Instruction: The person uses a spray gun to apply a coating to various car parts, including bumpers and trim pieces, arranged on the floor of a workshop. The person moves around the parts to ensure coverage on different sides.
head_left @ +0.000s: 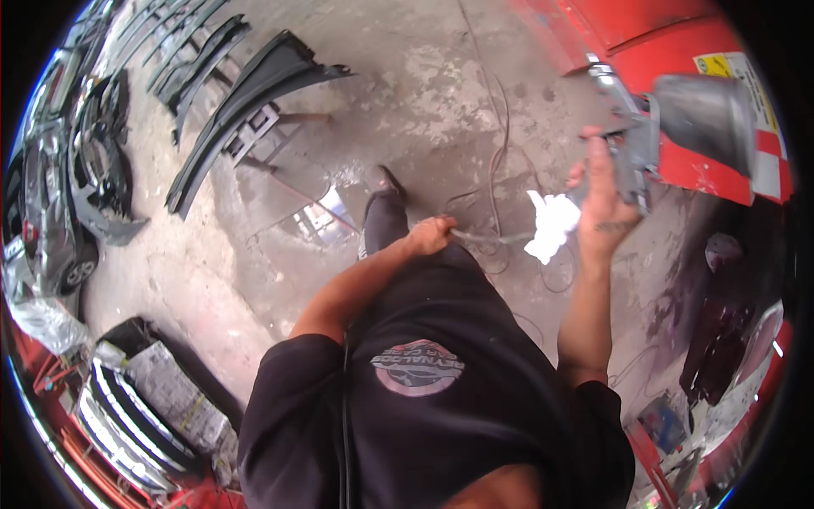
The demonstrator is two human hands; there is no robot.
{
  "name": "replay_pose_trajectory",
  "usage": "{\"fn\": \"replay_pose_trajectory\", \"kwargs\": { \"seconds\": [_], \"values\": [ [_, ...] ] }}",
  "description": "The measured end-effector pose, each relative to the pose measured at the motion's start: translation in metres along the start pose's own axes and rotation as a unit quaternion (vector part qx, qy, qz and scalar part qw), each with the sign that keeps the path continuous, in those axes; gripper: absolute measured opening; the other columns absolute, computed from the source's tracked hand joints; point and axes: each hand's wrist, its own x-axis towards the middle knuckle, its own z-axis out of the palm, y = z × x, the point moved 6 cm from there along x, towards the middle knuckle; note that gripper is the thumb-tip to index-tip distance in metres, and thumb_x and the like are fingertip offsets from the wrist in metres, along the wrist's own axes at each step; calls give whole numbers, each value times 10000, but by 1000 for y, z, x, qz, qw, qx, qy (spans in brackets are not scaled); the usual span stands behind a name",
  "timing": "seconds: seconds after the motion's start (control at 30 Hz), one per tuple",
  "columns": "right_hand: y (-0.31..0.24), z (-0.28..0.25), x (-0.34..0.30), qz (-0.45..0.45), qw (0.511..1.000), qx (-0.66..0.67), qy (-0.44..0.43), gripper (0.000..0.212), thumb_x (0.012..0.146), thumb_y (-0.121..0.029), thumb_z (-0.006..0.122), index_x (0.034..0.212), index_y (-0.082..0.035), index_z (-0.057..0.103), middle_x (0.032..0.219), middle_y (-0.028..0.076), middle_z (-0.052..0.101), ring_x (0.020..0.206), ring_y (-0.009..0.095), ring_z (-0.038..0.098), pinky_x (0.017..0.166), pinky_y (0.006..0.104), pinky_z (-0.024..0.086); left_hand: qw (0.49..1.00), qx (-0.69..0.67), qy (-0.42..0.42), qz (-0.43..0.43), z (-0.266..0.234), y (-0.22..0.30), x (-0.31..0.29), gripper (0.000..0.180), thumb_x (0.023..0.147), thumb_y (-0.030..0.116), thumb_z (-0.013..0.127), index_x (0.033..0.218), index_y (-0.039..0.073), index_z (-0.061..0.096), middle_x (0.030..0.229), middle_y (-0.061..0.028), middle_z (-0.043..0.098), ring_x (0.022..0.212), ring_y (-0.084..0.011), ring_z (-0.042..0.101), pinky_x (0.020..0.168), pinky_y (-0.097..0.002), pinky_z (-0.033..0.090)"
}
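My right hand (pixel 604 199) is raised on the right side and grips a spray gun (pixel 632 148). The gun's large dark grey cup (pixel 705 119) points to the right, and its metal end tilts up and away. A bright white cloth or paper (pixel 551 225) hangs just left of my right wrist; how it is held cannot be made out. Low in front of my body, my left hand (pixel 432 236) is closed around a thin hose (pixel 487 238). That hose runs rightward toward the white cloth, where it passes out of sight.
Dark car trim panels (pixel 254 106) rest on a metal stand (pixel 263 140) ahead on the left. Bumpers (pixel 102 161) and a chrome grille (pixel 127 424) lie farther left. A red painted surface (pixel 653 25) stands at the right. A hose (pixel 500 161) snakes over the concrete floor (pixel 407 110).
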Motion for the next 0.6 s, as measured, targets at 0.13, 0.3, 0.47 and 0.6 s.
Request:
{"fn": "replay_pose_trajectory", "kwargs": {
  "seconds": [0.13,0.3,0.47,0.6],
  "values": [
    [40,55,-56,58,988,34,-142,192,985,-135,655,1114,3,687,916,59,700,623,82,589,544,252,482,986,59,-65,-143,5,-60,-90,348,869,240,635,1183,91,642,1225,-189,654,1087,-374,660,949,-474,520],
    [104,147,-144,173,961,90,-195,174,940,-172,734,1032,-25,735,690,-10,626,575,56,562,506,249,442,978,44,36,-201,3,-110,-200,480,860,224,656,1319,110,575,1299,-184,620,1122,-413,642,962,-490,520],
    [150,247,-172,77,979,-12,-187,233,942,-218,717,970,12,694,624,103,582,557,212,545,570,385,453,971,-50,82,-219,-24,-132,-296,431,931,281,623,1294,49,603,1290,-236,615,1223,-418,565,1032,-492,458],
    [167,332,-193,58,984,-83,-145,281,925,-283,716,972,-7,693,682,159,639,605,299,608,635,418,489,963,-19,82,-257,-33,-190,-401,404,976,342,585,1293,95,625,1319,-198,613,1252,-435,543,1052,-503,444]
  ]
}}
